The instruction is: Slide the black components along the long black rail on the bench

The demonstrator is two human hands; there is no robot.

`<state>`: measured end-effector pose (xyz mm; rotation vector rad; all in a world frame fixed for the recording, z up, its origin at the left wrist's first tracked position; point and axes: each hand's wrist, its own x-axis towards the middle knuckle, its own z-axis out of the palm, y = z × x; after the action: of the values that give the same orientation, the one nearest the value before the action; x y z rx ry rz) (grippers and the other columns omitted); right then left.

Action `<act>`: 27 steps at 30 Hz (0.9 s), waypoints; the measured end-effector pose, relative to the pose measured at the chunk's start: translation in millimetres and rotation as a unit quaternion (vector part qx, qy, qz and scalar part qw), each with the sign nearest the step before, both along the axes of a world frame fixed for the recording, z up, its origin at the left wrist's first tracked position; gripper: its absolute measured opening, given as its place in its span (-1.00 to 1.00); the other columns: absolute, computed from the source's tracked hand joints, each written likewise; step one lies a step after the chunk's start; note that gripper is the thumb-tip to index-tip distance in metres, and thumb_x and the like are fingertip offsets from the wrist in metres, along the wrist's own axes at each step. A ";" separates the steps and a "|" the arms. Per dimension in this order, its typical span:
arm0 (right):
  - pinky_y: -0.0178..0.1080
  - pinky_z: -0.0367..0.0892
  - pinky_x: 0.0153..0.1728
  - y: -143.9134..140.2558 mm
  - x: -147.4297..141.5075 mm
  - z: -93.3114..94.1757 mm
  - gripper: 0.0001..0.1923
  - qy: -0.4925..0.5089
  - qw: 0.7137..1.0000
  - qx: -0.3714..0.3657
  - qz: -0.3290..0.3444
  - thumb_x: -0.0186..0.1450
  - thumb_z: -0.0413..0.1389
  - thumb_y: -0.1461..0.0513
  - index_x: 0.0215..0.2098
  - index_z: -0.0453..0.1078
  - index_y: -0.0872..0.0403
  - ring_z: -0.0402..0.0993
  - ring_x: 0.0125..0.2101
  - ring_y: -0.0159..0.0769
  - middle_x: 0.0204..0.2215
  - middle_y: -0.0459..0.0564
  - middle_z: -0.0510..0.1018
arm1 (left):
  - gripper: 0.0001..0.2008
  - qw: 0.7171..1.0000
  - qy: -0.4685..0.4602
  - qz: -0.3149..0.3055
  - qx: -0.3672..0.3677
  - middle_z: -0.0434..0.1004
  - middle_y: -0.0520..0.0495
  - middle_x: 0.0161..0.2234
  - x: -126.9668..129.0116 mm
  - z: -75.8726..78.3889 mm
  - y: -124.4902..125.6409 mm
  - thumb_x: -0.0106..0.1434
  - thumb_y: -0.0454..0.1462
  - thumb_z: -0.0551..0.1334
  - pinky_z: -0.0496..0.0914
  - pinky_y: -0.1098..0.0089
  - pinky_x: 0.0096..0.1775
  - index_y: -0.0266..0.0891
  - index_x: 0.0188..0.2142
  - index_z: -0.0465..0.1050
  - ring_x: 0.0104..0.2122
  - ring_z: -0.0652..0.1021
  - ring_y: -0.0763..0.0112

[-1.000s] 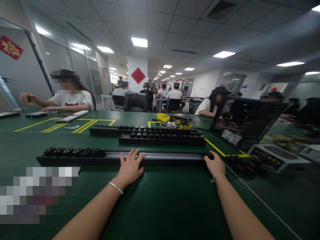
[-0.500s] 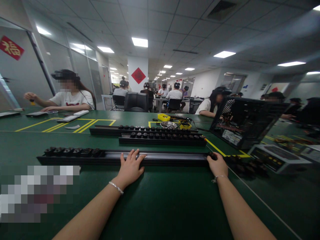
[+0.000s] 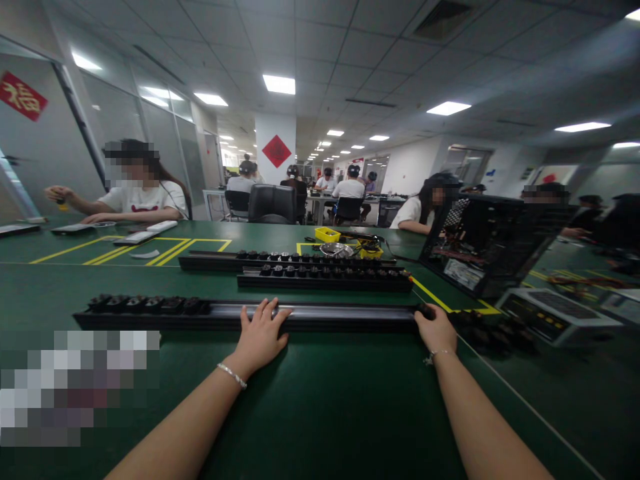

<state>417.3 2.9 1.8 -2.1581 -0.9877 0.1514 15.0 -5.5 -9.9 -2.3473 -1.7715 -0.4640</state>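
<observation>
Head view, rail: a long black metal rail with a silvery channel [image 3: 325, 317] lies crosswise on the green counter [image 3: 320, 400], just ahead of both hands.
Head view, fitted parts: a row of black socket modules [image 3: 150, 304] sits in the rail's left end; the middle and right stretch of the channel shows bare.
Head view, left hand: the left hand [image 3: 260, 337] rests palm down on the rail near its middle, fingers [image 3: 265, 310] spread flat across the channel, pressing and not gripping.
Head view, right hand: the right hand [image 3: 436, 330] is curled at the rail's right end, closed around a small black piece [image 3: 424, 311] there; what the piece is cannot be told.
Step in hand, judged: the piece looks set to enter the channel end. Keep the left palm firm so the rail does not skid, hold the piece square to the channel, and push along the rail, not downward.
Surroundings: two more black rails filled with modules [image 3: 325, 277] lie parallel behind; loose black modules [image 3: 493, 333] lie right of the hand; an open black computer case [image 3: 490, 243] stands beyond.
Obstructions: the loose modules crowd the right wrist; the other workers sit well apart at the far side.
</observation>
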 end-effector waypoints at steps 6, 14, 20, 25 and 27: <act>-0.06 0.32 -0.12 -0.6 2.0 -0.8 -0.43 -0.003 1.000 0.007 -0.009 0.11 0.03 0.03 0.05 0.34 0.06 0.43 -0.14 -0.01 -0.10 0.13 0.51 | -0.49 1.000 0.001 0.000 0.002 0.14 -0.17 0.24 0.7 1.8 -1.0 0.15 -0.13 0.14 -0.16 -0.29 0.11 0.08 0.12 0.23 0.24 0.11 0.02; -0.09 0.31 -0.12 1.2 5.6 -5.4 -0.45 -0.006 0.999 0.029 -0.011 0.09 0.04 0.03 0.01 0.36 0.07 0.43 -0.16 -0.05 -0.12 0.12 0.51 | -0.49 1.000 0.002 0.002 -0.004 0.14 -0.16 0.24 0.7 3.3 -2.0 0.15 -0.14 0.14 -0.15 -0.29 0.11 0.08 0.13 0.23 0.24 0.10 0.01; -0.09 0.29 -0.09 0.7 7.0 -4.9 -0.47 0.005 0.999 0.026 -0.022 0.10 0.04 0.04 0.00 0.37 0.06 0.42 -0.14 -0.06 -0.11 0.11 0.50 | -0.49 1.000 0.004 0.007 0.003 0.15 -0.14 0.23 1.3 2.4 -1.9 0.15 -0.14 0.15 -0.17 -0.28 0.12 0.09 0.12 0.24 0.24 0.11 0.02; -0.06 0.29 -0.08 1.0 9.4 -4.5 -0.50 0.010 0.999 0.040 -0.035 0.08 0.06 0.05 -0.05 0.40 0.07 0.42 -0.15 -0.03 -0.14 0.13 0.51 | -0.50 1.000 0.004 0.003 0.004 0.14 -0.16 0.24 0.8 2.5 -2.0 0.15 -0.15 0.14 -0.16 -0.29 0.12 0.09 0.12 0.24 0.24 0.11 0.04; -0.05 0.29 -0.08 1.0 10.1 -4.2 -0.50 0.014 0.998 0.043 -0.038 0.07 0.07 0.05 -0.06 0.40 0.08 0.43 -0.16 -0.02 -0.15 0.14 0.52 | -0.50 1.000 0.005 0.004 0.002 0.14 -0.17 0.24 0.8 3.0 -2.2 0.15 -0.15 0.14 -0.15 -0.29 0.11 0.09 0.12 0.24 0.24 0.11 0.03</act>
<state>427.5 3.9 -2.3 -2.1049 -0.8789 0.1013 15.7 -7.7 -6.9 -2.3352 -1.7733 -0.4543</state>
